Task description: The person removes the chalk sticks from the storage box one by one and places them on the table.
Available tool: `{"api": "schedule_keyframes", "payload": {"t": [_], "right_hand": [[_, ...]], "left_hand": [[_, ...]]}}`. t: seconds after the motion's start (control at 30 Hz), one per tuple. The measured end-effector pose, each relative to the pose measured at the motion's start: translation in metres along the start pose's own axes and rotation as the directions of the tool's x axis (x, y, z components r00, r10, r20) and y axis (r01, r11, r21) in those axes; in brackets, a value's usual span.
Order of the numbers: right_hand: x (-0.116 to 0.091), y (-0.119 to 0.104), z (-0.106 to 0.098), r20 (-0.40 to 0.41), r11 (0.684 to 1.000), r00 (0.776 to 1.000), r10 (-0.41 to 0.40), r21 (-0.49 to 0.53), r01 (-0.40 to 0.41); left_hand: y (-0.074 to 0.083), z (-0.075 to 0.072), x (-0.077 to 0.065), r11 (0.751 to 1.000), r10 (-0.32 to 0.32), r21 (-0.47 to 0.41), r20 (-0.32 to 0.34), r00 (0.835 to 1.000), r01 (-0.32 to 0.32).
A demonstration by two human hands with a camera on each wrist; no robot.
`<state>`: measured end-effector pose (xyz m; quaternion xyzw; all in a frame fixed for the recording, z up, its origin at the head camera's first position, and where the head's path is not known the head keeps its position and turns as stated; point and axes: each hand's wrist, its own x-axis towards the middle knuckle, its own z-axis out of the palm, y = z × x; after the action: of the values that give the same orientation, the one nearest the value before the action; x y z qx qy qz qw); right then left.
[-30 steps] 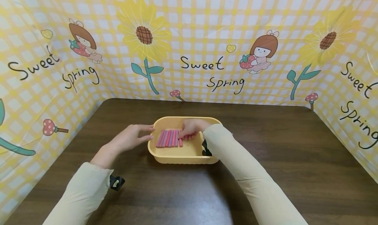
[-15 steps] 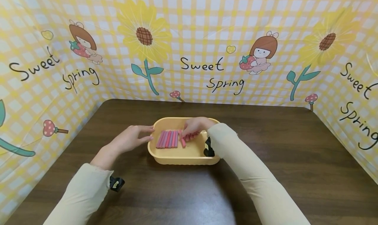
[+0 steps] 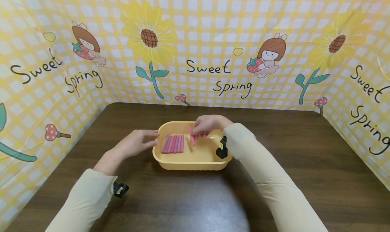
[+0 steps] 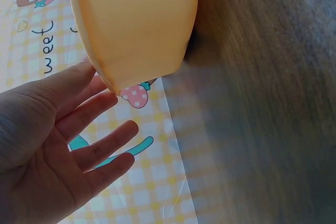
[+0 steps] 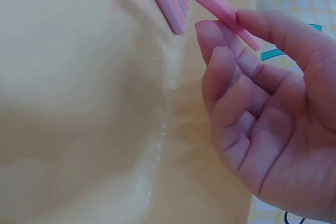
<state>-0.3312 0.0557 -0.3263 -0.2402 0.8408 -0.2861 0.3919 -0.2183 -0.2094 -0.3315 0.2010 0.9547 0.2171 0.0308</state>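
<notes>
Closest in, a pale left sleeve (image 3: pixel 85 194) and right sleeve (image 3: pixel 274 184) reach over the brown bench (image 3: pixel 167 198). Here's the left hand (image 3: pixel 134 144), fingers loosely straight and spread, fingertips at the left end of the yellow tub (image 3: pixel 192 165), nothing wrapped in them; how firmly they press the rim, I can't tell.

Inside the tub, toward the left, lies a row of pink and purple sticks (image 3: pixel 172 144), side by side. And just right of it, the right hand (image 3: pixel 209 124) has one pink stick (image 5: pixel 212 1) pinched between thumb and forefinger, the other fingers curled in behind, the stick tilted and seemingly clear of the tub floor.

It's a slim hold! A loose pinch could let that smooth-looking stick roll or drop, and a low swing to the left could knock the row crooked. With so light a touch on the rim, a bump might slide the tub.

The right cuff's black clip (image 3: pixel 222 149) covers part of the tub's right end; the left-wrist view cuts the tub off and misses the sticks. Farthest back, the checked cloth (image 3: pixel 210 22).
</notes>
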Motion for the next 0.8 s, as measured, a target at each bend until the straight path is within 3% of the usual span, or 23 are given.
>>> {"api": "schedule_keyframes", "payload": {"t": [0.27,0.8], "right_hand": [[-0.013,-0.002,-0.005,-0.013,0.998,0.999,-0.037,0.043,0.037],[-0.041,-0.007,-0.007,-0.053,0.992,0.991,-0.123,-0.02,0.123]], "left_hand": [[-0.001,0.0,0.0,1.0,0.006,0.003,0.0,1.0,-0.006],[-0.001,0.0,0.0,1.0,0.0,-0.008,0.01,1.0,0.0]]}}
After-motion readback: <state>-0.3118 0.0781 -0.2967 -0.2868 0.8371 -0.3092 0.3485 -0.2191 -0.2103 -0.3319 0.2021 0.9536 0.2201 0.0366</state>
